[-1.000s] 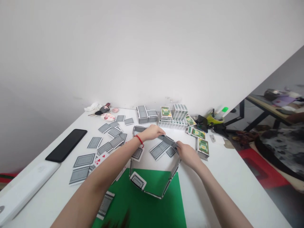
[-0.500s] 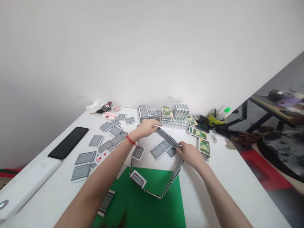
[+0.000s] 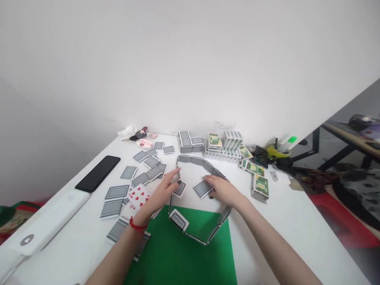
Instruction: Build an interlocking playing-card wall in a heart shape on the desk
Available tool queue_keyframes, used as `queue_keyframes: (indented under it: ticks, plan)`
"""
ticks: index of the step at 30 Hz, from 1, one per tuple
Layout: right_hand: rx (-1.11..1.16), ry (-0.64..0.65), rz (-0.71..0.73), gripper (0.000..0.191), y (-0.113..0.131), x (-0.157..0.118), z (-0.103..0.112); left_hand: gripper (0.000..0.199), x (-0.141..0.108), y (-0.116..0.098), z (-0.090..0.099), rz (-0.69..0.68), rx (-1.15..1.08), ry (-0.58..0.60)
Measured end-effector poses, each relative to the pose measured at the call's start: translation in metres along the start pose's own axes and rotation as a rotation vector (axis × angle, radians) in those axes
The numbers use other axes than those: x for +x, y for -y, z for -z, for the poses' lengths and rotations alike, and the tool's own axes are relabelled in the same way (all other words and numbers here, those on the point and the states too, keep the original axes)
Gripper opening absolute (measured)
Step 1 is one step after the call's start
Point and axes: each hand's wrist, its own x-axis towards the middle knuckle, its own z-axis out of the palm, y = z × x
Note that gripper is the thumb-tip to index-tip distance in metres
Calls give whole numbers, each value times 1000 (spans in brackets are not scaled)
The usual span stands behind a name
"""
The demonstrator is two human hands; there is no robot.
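A ring of grey-backed playing cards standing on edge (image 3: 194, 238) rests partly on a green sheet (image 3: 190, 263). My left hand (image 3: 168, 189) is at the ring's left side, thumb and fingers apart, beside a tilted card (image 3: 180, 190). My right hand (image 3: 224, 190) reaches inside the ring, with fingers and thumb at opposite edges of face-down playing cards (image 3: 202, 189). Its palm hides part of them and part of the ring's right wall. Another card (image 3: 179, 220) leans at the ring's front left.
Loose cards (image 3: 115, 192) and a face-up heart card (image 3: 139, 196) lie left. A black phone (image 3: 97, 173) and white power strip (image 3: 52, 223) line the left edge. Card stacks (image 3: 186, 141) and boxes (image 3: 222, 154) stand at the wall; a green-and-yellow box (image 3: 260, 186) sits right.
Both hands have left the ring's back wall. My left hand has come down toward the ring's left side, and my right hand has moved inward onto the cards. The view has shifted slightly.
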Motion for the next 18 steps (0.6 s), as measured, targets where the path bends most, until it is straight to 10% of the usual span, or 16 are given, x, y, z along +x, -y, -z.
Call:
queue_keyframes:
  ticks: [4, 18]
  plan:
    - [-73, 33, -72, 76, -12, 10, 1, 77, -12, 3, -11, -51, 58, 187]
    - [-115, 77, -179, 93, -33, 17, 4, 78, 19, 17, -35, -156, -74, 144]
